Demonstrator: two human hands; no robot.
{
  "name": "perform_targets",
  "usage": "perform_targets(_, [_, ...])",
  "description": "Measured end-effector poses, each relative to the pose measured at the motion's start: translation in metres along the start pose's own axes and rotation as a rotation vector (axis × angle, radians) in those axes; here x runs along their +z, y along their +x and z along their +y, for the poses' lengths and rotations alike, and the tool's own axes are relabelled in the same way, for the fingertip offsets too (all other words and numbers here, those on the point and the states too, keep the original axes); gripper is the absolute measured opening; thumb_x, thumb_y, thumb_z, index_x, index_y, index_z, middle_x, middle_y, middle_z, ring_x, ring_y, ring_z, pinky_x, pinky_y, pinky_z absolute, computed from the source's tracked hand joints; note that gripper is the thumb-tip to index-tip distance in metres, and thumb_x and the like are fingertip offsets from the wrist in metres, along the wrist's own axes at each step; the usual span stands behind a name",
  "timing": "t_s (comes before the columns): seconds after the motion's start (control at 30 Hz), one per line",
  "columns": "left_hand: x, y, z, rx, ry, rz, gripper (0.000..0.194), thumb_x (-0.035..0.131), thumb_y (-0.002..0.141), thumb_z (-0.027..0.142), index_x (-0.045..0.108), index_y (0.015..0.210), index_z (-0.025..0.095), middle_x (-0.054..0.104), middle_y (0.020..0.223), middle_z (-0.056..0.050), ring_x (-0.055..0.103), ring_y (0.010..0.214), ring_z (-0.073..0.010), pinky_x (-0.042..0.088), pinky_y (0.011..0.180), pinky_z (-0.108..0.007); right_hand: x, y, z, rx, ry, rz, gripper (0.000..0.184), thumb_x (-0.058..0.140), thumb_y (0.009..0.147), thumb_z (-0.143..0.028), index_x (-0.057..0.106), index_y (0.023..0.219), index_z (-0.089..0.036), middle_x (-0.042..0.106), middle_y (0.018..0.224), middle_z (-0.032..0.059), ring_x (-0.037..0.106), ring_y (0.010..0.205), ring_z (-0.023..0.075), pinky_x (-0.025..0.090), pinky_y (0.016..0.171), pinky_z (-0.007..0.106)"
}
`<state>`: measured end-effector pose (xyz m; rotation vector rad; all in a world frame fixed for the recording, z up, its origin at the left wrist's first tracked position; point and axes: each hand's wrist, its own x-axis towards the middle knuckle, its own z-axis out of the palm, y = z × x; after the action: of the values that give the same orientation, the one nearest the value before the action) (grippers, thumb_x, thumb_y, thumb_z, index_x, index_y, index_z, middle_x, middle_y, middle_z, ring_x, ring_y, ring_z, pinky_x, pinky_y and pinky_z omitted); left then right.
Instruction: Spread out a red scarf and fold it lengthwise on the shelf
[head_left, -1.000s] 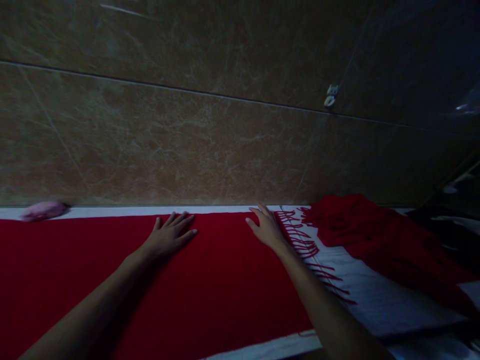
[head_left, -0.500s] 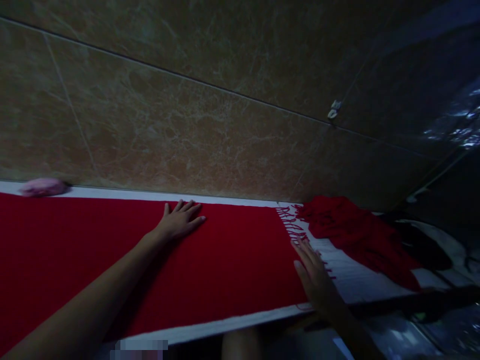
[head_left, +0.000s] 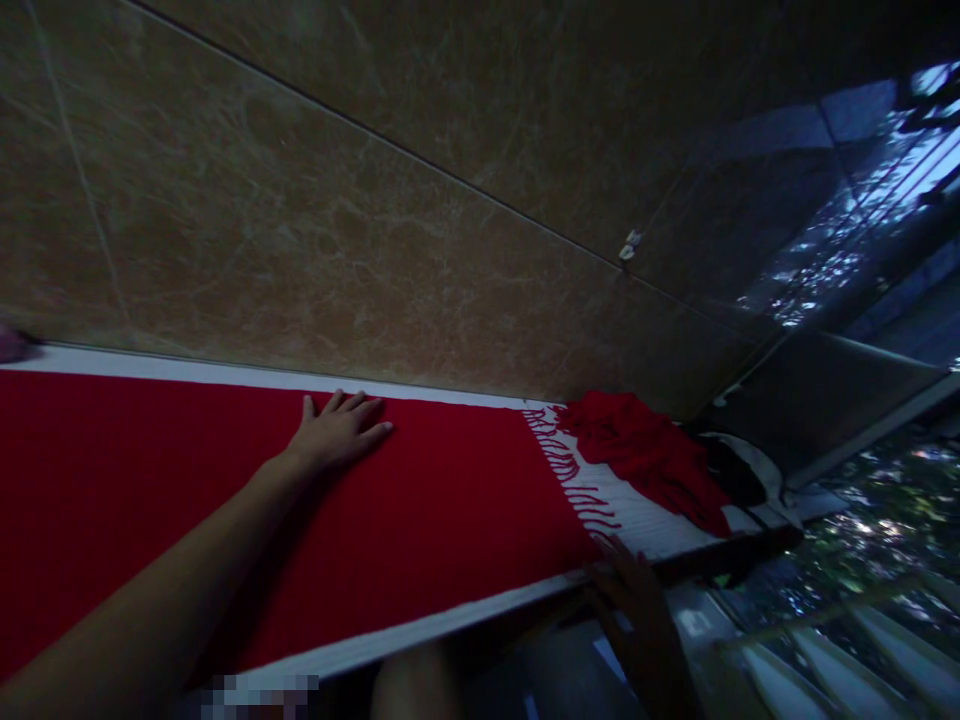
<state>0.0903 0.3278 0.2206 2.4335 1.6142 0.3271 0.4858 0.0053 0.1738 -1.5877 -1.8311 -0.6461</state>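
Note:
A red fringed cloth (head_left: 450,490), like a scarf or shawl, lies spread flat over a white-covered table (head_left: 420,630). My left hand (head_left: 335,432) rests on it near its far edge, palm down with fingers spread. At the near right corner of the cloth is my right hand (head_left: 626,590), dark and partly in shadow. Its fingers are apart and reach toward the table edge by the last tassels; whether they touch the cloth is unclear. The red fringe (head_left: 559,465) lies in a row of separate tassels on the white cover.
A crumpled red cloth (head_left: 637,450) lies beyond the fringe, with a dark and white item (head_left: 739,470) behind it. A marbled tile wall (head_left: 360,230) borders the table's far side. At the far left is a pinkish lump (head_left: 11,343). Foliage (head_left: 885,520) shows at right.
My right hand has moved off the fringe toward the near corner and table edge. My left hand stays on the cloth. The view has turned to the right, showing more foliage and railing.

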Motion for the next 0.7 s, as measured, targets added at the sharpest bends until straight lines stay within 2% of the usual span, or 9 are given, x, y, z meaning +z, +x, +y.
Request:
perform_targets(0.07, [0.001, 0.0, -0.001, 0.0, -0.005, 0.007, 0.078, 0.03, 0.097, 0.069, 0.045, 0.16, 0.025, 0.034, 0.17, -0.012, 0.02, 0.158, -0.0445, 0.013, 0.121, -0.077, 0.003, 0.004, 0.001, -0.082, -0.017, 0.042, 0.028, 0.062, 0.095, -0.027, 0.078, 0.112, -0.043, 0.073, 0.131, -0.0041, 0.071, 0.119, 0.0294, 0.053, 0.11, 0.06])
perform_targets(0.17, [0.003, 0.002, -0.003, 0.011, -0.006, 0.024, 0.077, 0.032, 0.096, 0.069, 0.047, 0.159, 0.025, 0.037, 0.169, -0.012, 0.022, 0.157, -0.0453, 0.015, 0.12, -0.077, 0.0, 0.01, 0.001, -0.105, -0.029, 0.044, 0.018, 0.062, 0.096, -0.025, 0.078, 0.1, -0.033, 0.076, 0.123, -0.001, 0.073, 0.114, 0.0275, 0.056, 0.108, 0.057])
perform_targets(0.5, [-0.002, 0.001, 0.0, -0.003, 0.028, -0.013, 0.078, 0.029, 0.096, 0.069, 0.048, 0.158, 0.025, 0.034, 0.17, -0.011, 0.02, 0.158, -0.0443, 0.015, 0.12, -0.077, -0.014, 0.003, 0.019, 0.017, 0.011, 0.045, 0.011, 0.063, 0.096, -0.033, 0.074, 0.099, -0.034, 0.076, 0.118, 0.001, 0.072, 0.114, 0.0288, 0.062, 0.098, 0.054])
perform_targets(0.7, [-0.002, 0.002, 0.0, 0.018, 0.043, 0.02, 0.078, 0.03, 0.096, 0.068, 0.05, 0.156, 0.023, 0.039, 0.168, -0.013, 0.024, 0.157, -0.0453, 0.019, 0.118, -0.079, -0.019, -0.008, 0.032, 0.085, 0.006, 0.085, 0.01, 0.064, 0.095, -0.033, 0.074, 0.093, -0.032, 0.075, 0.112, 0.0026, 0.072, 0.111, 0.0295, 0.062, 0.093, 0.051])
